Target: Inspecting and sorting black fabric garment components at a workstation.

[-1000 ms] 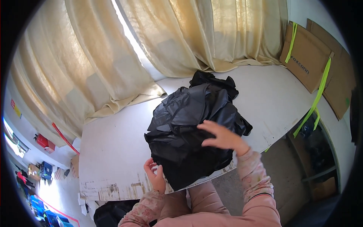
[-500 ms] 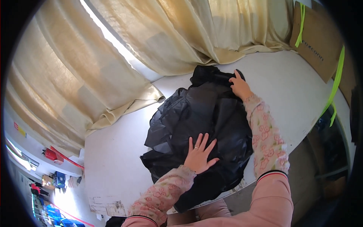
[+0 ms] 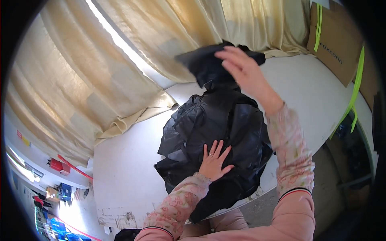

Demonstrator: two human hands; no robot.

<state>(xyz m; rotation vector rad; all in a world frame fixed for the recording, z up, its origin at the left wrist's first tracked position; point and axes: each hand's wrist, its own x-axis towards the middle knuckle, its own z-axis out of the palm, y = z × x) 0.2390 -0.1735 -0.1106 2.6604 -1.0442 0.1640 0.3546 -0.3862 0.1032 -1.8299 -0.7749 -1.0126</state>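
A thin, shiny black garment [image 3: 215,116], which looks like a jacket with a dark seam or zip down its middle, lies crumpled on the white table [image 3: 124,172]. On its lower middle part my left hand [image 3: 215,162] presses flat, fingers spread, a ring on one finger. Its far part, a hood-like flap [image 3: 207,66], stands raised in the air before the curtain, blurred by motion. My right hand [image 3: 245,72] is up at this flap with fingers reaching over it. Blur hides whether these fingers grip the cloth.
Gold curtains [image 3: 132,52] hang along the far side, their hems resting on the table. Brown cardboard [image 3: 335,44] with bright yellow-green straps [image 3: 356,90] stands at the far right. A red box [image 3: 58,165] shows at the left, beyond the table.
The garment's far part has risen off the table and swung up. My right hand has lifted and moved slightly left with it. The left hand stays pressed on the cloth.
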